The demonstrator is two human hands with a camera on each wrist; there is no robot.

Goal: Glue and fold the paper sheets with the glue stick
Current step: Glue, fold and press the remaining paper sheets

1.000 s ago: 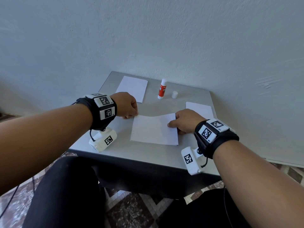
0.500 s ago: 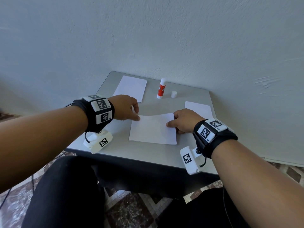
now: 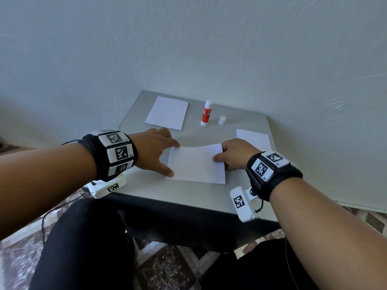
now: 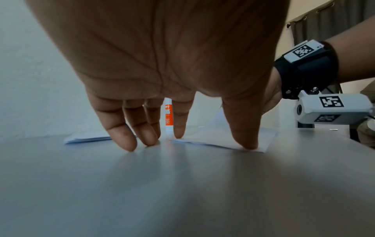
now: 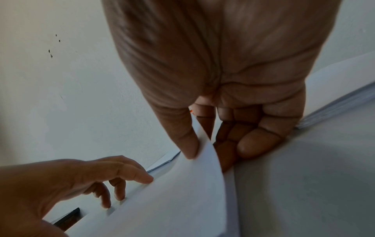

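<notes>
**Currently: folded sheet held at both ends, centre of the frame**

Centrally in the head view, the folded paper sheet lies on the grey table, its upper flap bowed upward along the far edge.

Right hand: located right of centre in the frame. The thumb lies on top of the raised flap and the curled fingers sit beneath and behind it, so the sheet's right edge is pinched between them.

Left hand: located left of centre. The fingers are extended and spread, grasping nothing. In the left wrist view the thumb presses down on the near left corner of the sheet, the index fingertip touches its far left corner, and the remaining fingertips rest on the bare table just beside the paper.

Glue stick: stands upright in the upper centre of the frame, uncapped, well apart from both hands. Its white cap stands just to the right of it.

Paper stack: lies flat to the upper left of the folded sheet.

Second paper stack: lies at the right, partly hidden behind the right hand.

A pale textured wall fills the upper frame.
</notes>
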